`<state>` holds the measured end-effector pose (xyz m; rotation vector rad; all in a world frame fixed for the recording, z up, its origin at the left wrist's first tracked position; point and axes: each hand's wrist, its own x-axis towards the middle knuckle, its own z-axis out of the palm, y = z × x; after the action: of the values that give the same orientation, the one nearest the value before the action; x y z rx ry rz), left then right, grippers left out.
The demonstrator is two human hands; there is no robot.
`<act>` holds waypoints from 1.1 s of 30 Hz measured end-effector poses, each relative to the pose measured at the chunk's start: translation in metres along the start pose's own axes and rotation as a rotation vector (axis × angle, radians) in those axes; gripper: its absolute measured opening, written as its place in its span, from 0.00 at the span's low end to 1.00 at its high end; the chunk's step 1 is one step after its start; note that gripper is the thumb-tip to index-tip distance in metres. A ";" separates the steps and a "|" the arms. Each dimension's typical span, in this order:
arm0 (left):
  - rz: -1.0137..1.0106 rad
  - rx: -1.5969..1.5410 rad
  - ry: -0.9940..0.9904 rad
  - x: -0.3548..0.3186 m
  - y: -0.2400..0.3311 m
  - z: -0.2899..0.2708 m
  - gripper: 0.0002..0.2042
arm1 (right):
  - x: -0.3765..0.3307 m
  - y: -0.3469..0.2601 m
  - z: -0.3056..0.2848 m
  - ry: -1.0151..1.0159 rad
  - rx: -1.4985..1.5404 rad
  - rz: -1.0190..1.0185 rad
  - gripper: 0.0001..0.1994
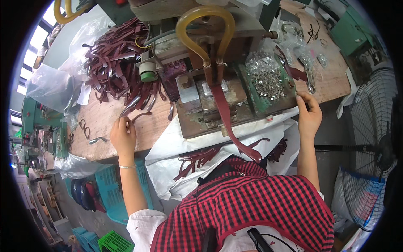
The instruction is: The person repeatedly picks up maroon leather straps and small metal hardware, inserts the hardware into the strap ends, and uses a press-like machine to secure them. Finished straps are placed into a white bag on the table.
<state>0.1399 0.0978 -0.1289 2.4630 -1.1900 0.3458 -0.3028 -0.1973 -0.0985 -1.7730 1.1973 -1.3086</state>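
Note:
A dark red eyeglass temple (222, 110) stands in the press (205, 50), its wide curved tip pointing toward me. Left of the press, my left hand (124, 135) is closed with fingertips pinched at the end of another temple (133, 102), beside a big heap of dark red temples (111, 59). My right hand (309, 115) is at the right corner of the press base, fingers bent together; whatever they hold, if anything, is too small to make out. Near it, many tiny silver metal parts (268, 82) lie on the green plate.
More temples (199, 161) lie on a white sheet (161, 147) over my lap. A yellow hose (228, 21) loops above the press. A black fan (369, 147) stands at right, teal crates (115, 191) at lower left. Plastic bags (300, 48) and loose spectacle parts lie at back right.

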 end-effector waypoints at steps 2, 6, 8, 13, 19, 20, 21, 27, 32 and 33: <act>0.027 0.125 -0.047 0.002 0.012 -0.007 0.07 | -0.003 -0.031 0.013 -0.090 0.099 0.024 0.07; 0.187 0.275 -0.141 0.015 -0.002 0.013 0.10 | 0.011 -0.102 0.062 -0.393 0.242 -0.204 0.08; 0.232 0.294 -0.167 0.022 -0.006 0.011 0.08 | 0.021 -0.123 0.098 -0.418 0.248 -0.275 0.08; -0.139 -0.321 0.019 0.000 0.034 0.001 0.13 | 0.007 -0.128 0.129 -0.421 0.511 -0.048 0.15; -0.157 -0.955 0.264 -0.002 0.078 -0.005 0.06 | -0.003 -0.125 0.127 -0.455 0.582 0.030 0.18; -0.056 -0.976 0.308 0.002 0.091 -0.010 0.06 | -0.005 -0.125 0.128 -0.444 0.572 0.035 0.18; 0.064 -0.841 0.334 0.008 0.101 -0.018 0.08 | -0.006 -0.125 0.128 -0.445 0.580 0.052 0.18; 0.590 -0.707 0.543 0.018 0.175 -0.085 0.07 | -0.003 -0.154 0.128 -0.484 0.784 0.190 0.19; 0.869 -0.518 0.397 0.006 0.207 -0.088 0.13 | -0.019 -0.161 0.099 -0.591 0.684 0.002 0.25; 0.937 -0.502 0.356 0.008 0.217 -0.084 0.13 | -0.015 -0.156 0.093 -0.620 0.625 -0.093 0.25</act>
<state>-0.0314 0.0060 -0.0009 1.2424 -1.8967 0.6014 -0.1693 -0.1246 0.0016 -1.5822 0.3154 -0.9224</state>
